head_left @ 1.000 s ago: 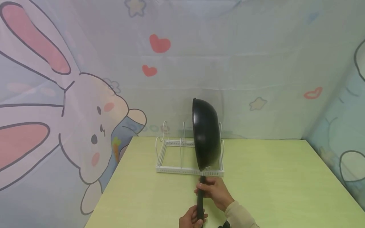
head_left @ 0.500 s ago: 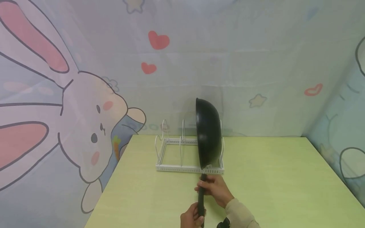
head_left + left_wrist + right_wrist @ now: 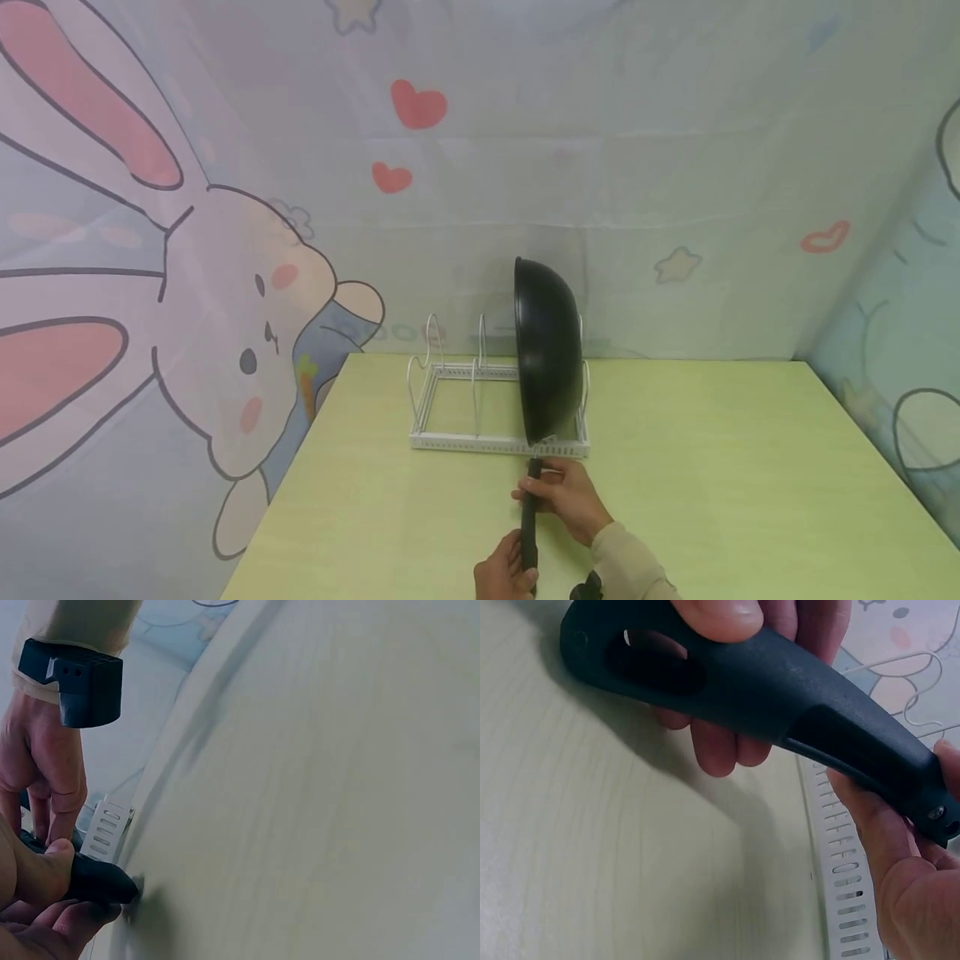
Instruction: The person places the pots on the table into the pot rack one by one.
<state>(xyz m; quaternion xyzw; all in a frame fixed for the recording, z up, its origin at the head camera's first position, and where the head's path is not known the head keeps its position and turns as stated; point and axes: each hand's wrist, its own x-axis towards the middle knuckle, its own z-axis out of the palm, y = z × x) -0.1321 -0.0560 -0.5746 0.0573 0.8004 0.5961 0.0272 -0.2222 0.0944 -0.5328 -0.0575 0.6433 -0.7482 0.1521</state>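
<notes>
A black wok (image 3: pixel 550 354) stands on its side over the right part of a white wire pan rack (image 3: pixel 468 444), its open face turned left. Its long black handle (image 3: pixel 528 529) points toward me. My left hand (image 3: pixel 502 571) grips the handle near its end, thumb on top in the right wrist view. Farther up, close to the wok's bowl, my right hand (image 3: pixel 572 498) pinches the handle between thumb and fingers. In the right wrist view the handle (image 3: pixel 780 697) shows a hanging hole at its end and a screw near the bowl. The bowl hides the rack's right dividers in part.
The rack rests on a pale green table (image 3: pixel 712 467) near its back edge. Wire dividers (image 3: pixel 476 400) rise from the rack's middle and left. Behind the table hangs a cartoon-printed cloth (image 3: pixel 637 167), with a second side of it at the right.
Over the last second the wok has shifted slightly to the right over the rack, both hands moving with it. Between half a second ago and now almost nothing differs.
</notes>
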